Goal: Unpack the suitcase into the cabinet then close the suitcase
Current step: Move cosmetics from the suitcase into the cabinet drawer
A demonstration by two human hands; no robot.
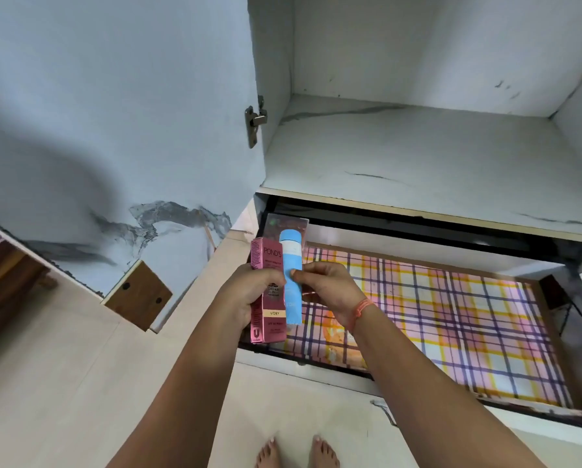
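While the left hand (249,295) gripped the upright pink box (269,319), the right hand (326,292) fingers (316,270) pinched the blue tube (291,258) alongside, cabinet shelf (418,157) above.

Pink carton (268,300): printed card, slight sheen. Blue tube (291,265): smooth matt plastic. Cabinet shelf (418,157): smooth marble-pattern laminate. Hinge (255,120): bare metal. Drawer lining (451,315): checked sheet, glossy.

The drawer (451,315) stands pulled out, its plaid bottom open from above. Over it the shelf (418,157) gives wide room between its side walls. Left of the drawer the open door (114,96) bars the way, its hinge (255,119) jutting inward. Above the drawer's near-left corner, the left hand (249,295) with a box (269,319) and the right hand (326,288) with a tube (291,265) fill the space.
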